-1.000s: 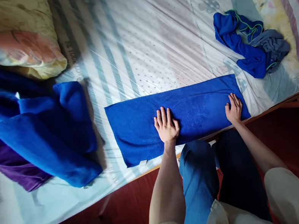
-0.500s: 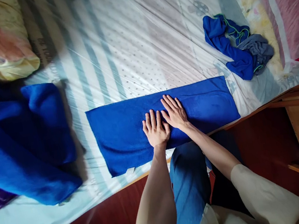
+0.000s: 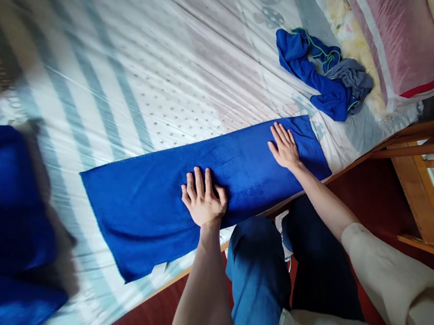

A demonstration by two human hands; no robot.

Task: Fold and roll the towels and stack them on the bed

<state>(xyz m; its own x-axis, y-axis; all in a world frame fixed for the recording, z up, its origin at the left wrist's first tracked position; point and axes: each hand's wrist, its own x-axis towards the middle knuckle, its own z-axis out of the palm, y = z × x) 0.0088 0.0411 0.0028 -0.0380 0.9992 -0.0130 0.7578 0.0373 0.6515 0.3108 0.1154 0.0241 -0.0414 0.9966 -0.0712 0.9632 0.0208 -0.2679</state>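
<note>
A blue towel [image 3: 145, 209] lies spread in a long strip along the near edge of the bed, a small white tag sticking out at its lower left. My left hand [image 3: 204, 198] presses on the towel's middle, palm down with fingers spread. Toward the towel's right end, my right hand [image 3: 284, 146] rests flat on the cloth, fingers stretched out. Neither hand grips anything.
Left on the bed sits a heap of blue cloth [image 3: 1, 223]. A crumpled blue and grey garment [image 3: 318, 71] lies at right, beside a pink pillow [image 3: 398, 24]. A wooden slatted frame [image 3: 414, 184] stands at lower right.
My right hand has slid right along the towel, away from my left hand, which stays near the middle. The view has shifted to the right.
</note>
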